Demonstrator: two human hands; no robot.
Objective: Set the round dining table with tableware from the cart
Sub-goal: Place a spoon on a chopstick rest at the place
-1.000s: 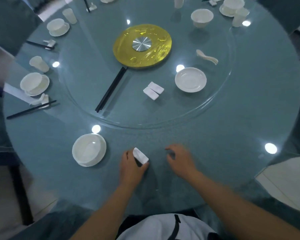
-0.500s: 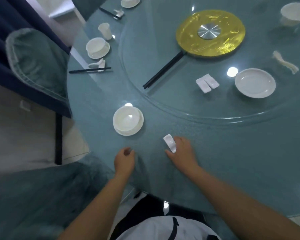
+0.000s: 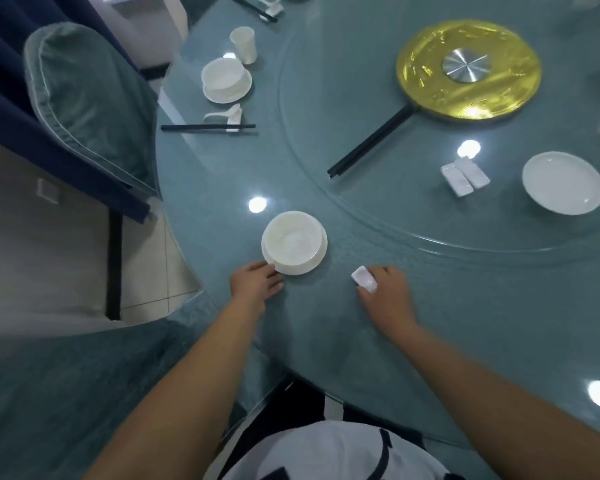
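Note:
A white bowl on a saucer (image 3: 294, 242) stands near the front edge of the round glass table (image 3: 465, 306). My left hand (image 3: 257, 280) touches the near rim of that saucer with its fingertips. To the right, my right hand (image 3: 388, 296) pinches a small white chopstick rest (image 3: 363, 283) against the table top. On the glass turntable (image 3: 309, 116) lie a pair of black chopsticks (image 3: 369, 143), two more white rests (image 3: 465, 180) and a white plate (image 3: 563, 188).
A gold disc (image 3: 468, 69) with a metal hub sits at the turntable's centre. A set place at the left has a bowl (image 3: 226, 79), cup (image 3: 244, 45), spoon (image 3: 224, 114) and chopsticks (image 3: 207, 127). A teal-covered chair (image 3: 87, 105) stands left of the table.
The chopstick rest passed from my left hand to my right hand. My left hand moved left and forward to the saucer's rim. The view swung left.

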